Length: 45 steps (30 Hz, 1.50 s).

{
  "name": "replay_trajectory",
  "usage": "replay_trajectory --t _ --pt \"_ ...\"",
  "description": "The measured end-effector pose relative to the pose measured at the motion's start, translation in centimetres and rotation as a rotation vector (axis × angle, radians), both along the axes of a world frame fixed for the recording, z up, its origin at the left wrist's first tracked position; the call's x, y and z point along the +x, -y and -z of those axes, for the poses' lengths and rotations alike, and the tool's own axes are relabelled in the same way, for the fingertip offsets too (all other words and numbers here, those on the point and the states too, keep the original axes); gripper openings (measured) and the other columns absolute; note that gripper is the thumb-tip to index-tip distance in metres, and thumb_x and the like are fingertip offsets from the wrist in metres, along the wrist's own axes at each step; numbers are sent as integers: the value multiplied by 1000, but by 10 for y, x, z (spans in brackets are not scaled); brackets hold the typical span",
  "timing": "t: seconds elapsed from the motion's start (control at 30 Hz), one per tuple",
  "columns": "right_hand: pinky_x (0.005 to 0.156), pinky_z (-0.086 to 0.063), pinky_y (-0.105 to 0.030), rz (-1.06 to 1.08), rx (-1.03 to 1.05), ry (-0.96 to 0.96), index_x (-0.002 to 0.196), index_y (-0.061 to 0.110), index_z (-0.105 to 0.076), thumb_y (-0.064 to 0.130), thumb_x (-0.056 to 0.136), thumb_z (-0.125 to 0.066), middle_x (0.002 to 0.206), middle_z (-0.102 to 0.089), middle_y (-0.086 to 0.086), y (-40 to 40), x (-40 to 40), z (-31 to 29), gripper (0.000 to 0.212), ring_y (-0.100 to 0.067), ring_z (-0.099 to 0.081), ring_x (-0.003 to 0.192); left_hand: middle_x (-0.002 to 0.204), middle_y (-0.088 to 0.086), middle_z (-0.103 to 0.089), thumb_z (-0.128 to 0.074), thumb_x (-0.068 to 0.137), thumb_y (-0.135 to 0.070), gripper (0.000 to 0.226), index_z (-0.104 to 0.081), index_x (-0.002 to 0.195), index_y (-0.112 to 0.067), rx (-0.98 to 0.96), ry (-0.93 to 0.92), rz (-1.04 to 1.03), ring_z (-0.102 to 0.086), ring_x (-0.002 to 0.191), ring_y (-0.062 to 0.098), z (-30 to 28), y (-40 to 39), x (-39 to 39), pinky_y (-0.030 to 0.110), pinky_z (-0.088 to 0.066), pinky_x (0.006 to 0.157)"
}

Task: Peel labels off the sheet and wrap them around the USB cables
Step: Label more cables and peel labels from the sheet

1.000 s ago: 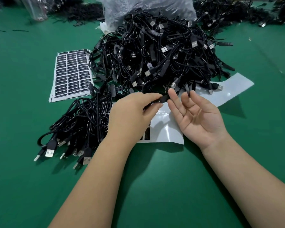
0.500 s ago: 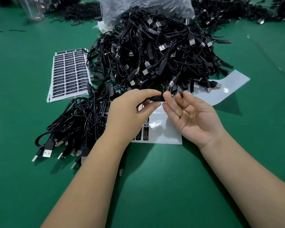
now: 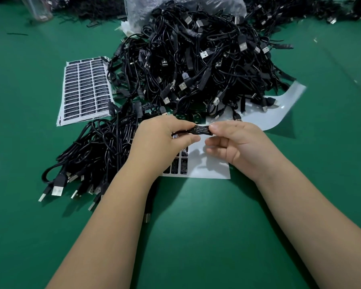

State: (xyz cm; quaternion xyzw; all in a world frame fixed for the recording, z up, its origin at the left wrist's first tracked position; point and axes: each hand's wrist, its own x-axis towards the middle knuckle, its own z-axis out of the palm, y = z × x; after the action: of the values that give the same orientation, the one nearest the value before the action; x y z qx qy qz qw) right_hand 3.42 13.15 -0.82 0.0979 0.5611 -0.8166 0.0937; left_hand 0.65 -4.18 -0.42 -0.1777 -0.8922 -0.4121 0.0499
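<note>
Green felt-like table covering [image 3: 196, 236] fills the near ground, and both bare forearms reach out over it. Up at the hands now: the left hand [image 3: 161, 138] has thumb and forefinger pinched on the slim black controller block of a USB cable [image 3: 188, 132], and the right hand [image 3: 238, 142] pinches the black printed label [image 3: 202, 129] wrapped on that block, its other fingers loosely curled underneath. The block lies crosswise, long axis running left to right between the two hands, label end toward the right hand. That is what counts: the right thumb sits on the label, so it looks best placed to smooth the wrap round, while the left steadies.

Just beneath the hands lies the glossy white backing sheet [image 3: 213, 165], mostly bare, with a few black labels left by its near-left corner. Left of it, a loose bundle of black cables [image 3: 96, 147] with silver plugs pointing this way. Further out, the full sheet of black labels [image 3: 86, 90] lies flat, and the big tangled heap of black USB cables [image 3: 196, 65] rises behind, a crinkled clear plastic bag [image 3: 175, 5] at the far edge.
</note>
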Motion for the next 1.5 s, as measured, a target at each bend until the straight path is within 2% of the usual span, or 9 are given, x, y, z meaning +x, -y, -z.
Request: replay_trajectory --t 0.07,0.23,0.4,0.53,0.67,0.83,1.1,1.27,1.5 --pt "56 -54 -23 -7 114 -21 79 7 -70 9 77 -69 66 -67 -7 -1 1 -1 3 -14 -64 61 73 -15 -67 -79 76 -28 21 -76 96 -32 45 71 19 -56 70 0 0 1 0 15 -42 63" --pt "56 -53 -21 -53 248 -73 67 19 -76 9 85 -67 66 -68 -5 -1 2 0 22 -12 -65 65 75 -12 -71 -79 75 -23 19 -76 91 -33 57 163 71 -60 71 3 -2 2 0 27 -50 71" --pt "54 -52 -21 -60 217 -44 65 18 -76 7 85 -66 66 -68 -4 -2 0 -1 25 -12 -65 63 75 -17 -70 -80 75 -24 19 -75 87 -37 65 199 81 -59 68 -2 -1 4 -2 16 -46 65" --pt "54 -53 -21 -33 227 -35 62 15 -75 6 84 -67 64 -67 -4 -1 0 1 25 -13 -64 61 79 -18 -72 -79 75 -25 22 -76 95 -34 66 214 98 -61 73 -5 -1 5 -2 9 -44 66" --pt "57 -55 -23 16 207 -24 61 10 -73 4 84 -67 64 -67 -5 -1 -1 3 24 -14 -64 60 78 -17 -72 -79 76 -24 21 -76 93 -35 75 217 98 -61 70 -2 0 5 -1 11 -45 65" --pt "60 -55 -23 6 245 -32 62 15 -75 6 84 -68 63 -67 -2 0 -1 4 25 -12 -64 61 76 -22 -70 -79 75 -25 23 -76 97 -33 76 222 91 -57 64 -9 -1 4 -2 3 -36 58" --pt "59 -56 -23 73 260 -22 60 10 -73 4 83 -68 61 -67 -3 4 -1 4 24 -12 -64 59 76 -20 -71 -79 76 -25 21 -76 95 -34 70 196 94 -55 61 -9 -1 4 -1 6 -37 58" --pt "64 -58 -27 92 341 -26 68 9 -70 6 84 -67 58 -65 0 7 0 5 17 -11 -64 59 74 -22 -69 -79 76 -25 20 -76 94 -35 62 169 100 -53 56 -10 -1 4 0 4 -36 55" --pt "71 -60 -37 101 433 -25 74 8 -71 9 84 -67 58 -66 0 10 1 5 11 -13 -66 59 79 -22 -70 -80 75 -29 21 -75 95 -33 56 170 81 -61 76 -10 0 4 0 7 -45 69"
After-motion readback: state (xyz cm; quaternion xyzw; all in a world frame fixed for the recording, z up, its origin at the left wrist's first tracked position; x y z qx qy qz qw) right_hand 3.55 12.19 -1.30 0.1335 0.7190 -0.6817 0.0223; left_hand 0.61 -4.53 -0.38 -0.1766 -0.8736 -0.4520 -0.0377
